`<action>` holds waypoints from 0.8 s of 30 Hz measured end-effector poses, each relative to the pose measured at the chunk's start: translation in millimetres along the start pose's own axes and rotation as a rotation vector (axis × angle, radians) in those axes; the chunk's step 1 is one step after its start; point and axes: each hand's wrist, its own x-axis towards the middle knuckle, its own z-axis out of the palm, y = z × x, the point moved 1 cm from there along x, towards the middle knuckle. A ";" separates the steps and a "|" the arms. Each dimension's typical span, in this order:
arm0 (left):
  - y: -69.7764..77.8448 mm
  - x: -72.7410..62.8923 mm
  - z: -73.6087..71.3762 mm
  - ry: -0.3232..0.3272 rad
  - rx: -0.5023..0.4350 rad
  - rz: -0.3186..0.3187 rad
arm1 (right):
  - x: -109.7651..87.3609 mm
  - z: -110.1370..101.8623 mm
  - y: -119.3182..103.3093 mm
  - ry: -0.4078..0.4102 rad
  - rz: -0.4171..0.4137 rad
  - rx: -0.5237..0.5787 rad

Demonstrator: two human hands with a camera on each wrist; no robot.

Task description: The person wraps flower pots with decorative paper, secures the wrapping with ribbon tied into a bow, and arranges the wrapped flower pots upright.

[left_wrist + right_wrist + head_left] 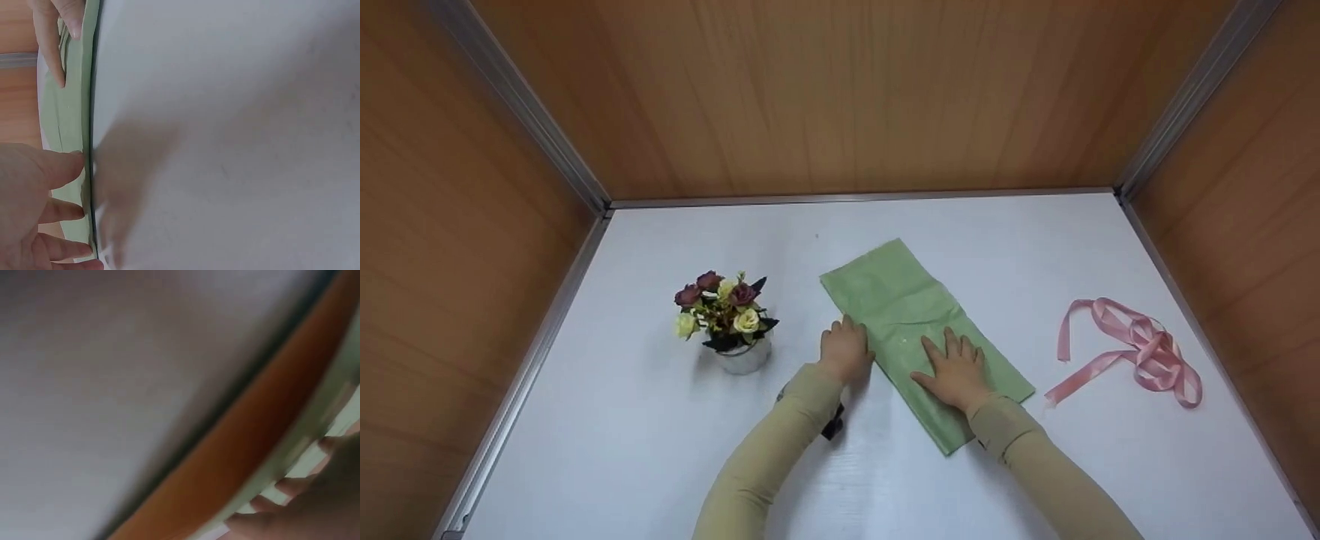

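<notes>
A flat, folded piece of green paper (889, 285) lies slanted on the white table; I cannot tell whether it is a bag or a wrapping sheet. My right hand (958, 376) rests palm down on its near half, fingers spread. Along its left edge, my left hand (846, 354) touches the fold. The left wrist view shows the fingertips (73, 211) of that hand against the thin green edge, extended rather than curled round it. In the right wrist view, the right hand (315, 506) lies over the paper's rim (264, 478), with a brownish-orange band below it.
A white pot (744, 358) of purple and yellow artificial flowers (727, 304) stands left of the paper. To the right lies a loose heap of pink ribbon (1156, 352). Wood-grain panels (855, 97) wall the white table (607, 420) at the back and both sides.
</notes>
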 end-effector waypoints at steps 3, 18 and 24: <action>0.8 -2.0 -0.4 -0.019 0.006 0.006 | 0.0 2.2 -9.8 0.013 0.045 -0.019; 0.8 -5.9 2.8 -0.061 -0.030 0.056 | 23.9 -42.9 11.9 -0.067 -0.056 -0.115; 3.9 -4.5 4.5 -0.086 -0.021 0.065 | 29.7 -49.5 33.3 -0.132 -0.256 -0.174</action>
